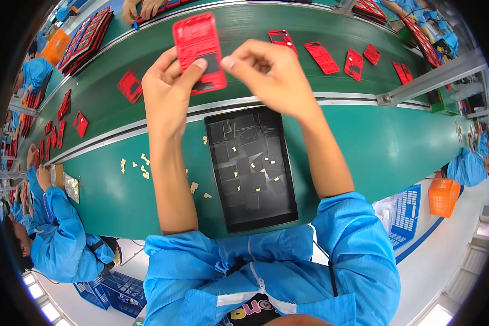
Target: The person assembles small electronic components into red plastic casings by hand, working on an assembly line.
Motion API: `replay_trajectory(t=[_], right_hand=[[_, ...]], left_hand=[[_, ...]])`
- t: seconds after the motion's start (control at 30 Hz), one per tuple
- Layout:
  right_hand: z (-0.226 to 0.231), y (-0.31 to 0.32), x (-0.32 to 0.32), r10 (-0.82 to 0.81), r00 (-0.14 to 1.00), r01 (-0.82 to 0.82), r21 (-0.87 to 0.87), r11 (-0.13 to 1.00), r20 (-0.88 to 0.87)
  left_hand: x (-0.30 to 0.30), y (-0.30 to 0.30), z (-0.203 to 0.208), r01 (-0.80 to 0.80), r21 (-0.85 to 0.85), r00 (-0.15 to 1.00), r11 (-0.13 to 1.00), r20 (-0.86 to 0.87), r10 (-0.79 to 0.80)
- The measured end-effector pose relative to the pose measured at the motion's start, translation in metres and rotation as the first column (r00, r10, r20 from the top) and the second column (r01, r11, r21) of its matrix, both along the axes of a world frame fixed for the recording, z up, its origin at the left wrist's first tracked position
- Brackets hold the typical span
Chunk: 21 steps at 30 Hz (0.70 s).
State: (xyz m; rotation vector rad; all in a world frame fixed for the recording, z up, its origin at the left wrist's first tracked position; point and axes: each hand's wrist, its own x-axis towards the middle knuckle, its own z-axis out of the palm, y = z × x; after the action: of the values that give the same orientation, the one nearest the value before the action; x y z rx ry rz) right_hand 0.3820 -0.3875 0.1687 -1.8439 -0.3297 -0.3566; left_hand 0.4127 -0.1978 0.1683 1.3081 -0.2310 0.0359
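Observation:
Above the green conveyor belt, a red plastic device housing (196, 37) with molded ribs and dark patches near its lower end is tilted up. My left hand (168, 87) grips it from the left, its thumb lying across the front. Close to the housing's right edge is my right hand (274, 73), thumb and fingers drawn together in a pinch; whatever may be between them is too small to make out. Below my hands lies a black tray (290, 185) with dark, thin sheets and several small pale pieces (252, 165) in it.
More red housings (321, 57) lie along the belt (239, 32). Small cream pieces (145, 159) are scattered left of the tray on the green tabletop (342, 141). A metal post (434, 76) crosses at right. Co-workers sit at left (60, 233) and right (467, 165); another's hands (141, 10) show across the belt.

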Motion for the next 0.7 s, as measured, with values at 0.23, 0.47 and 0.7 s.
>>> replay_trajectory(t=[0.23, 0.47, 0.7], right_hand=[[-0.093, -0.145, 0.049, -0.728, 0.642, 0.717, -0.523, 0.461, 0.239], [-0.119, -0.168, 0.043, -0.698, 0.692, 0.634, -0.618, 0.466, 0.184], [0.001, -0.087, 0.003, 0.036, 0.996, 0.000, -0.377, 0.926, 0.086]], left_hand=[[0.059, 0.033, -0.096, -0.144, 0.482, 0.984, 0.864, -0.019, 0.175], [0.062, 0.039, -0.117, -0.394, 0.785, 0.917, 0.477, 0.300, 0.263], [0.023, 0.001, -0.018, -0.003, 0.228, 0.999, 0.974, -0.043, 0.013]])
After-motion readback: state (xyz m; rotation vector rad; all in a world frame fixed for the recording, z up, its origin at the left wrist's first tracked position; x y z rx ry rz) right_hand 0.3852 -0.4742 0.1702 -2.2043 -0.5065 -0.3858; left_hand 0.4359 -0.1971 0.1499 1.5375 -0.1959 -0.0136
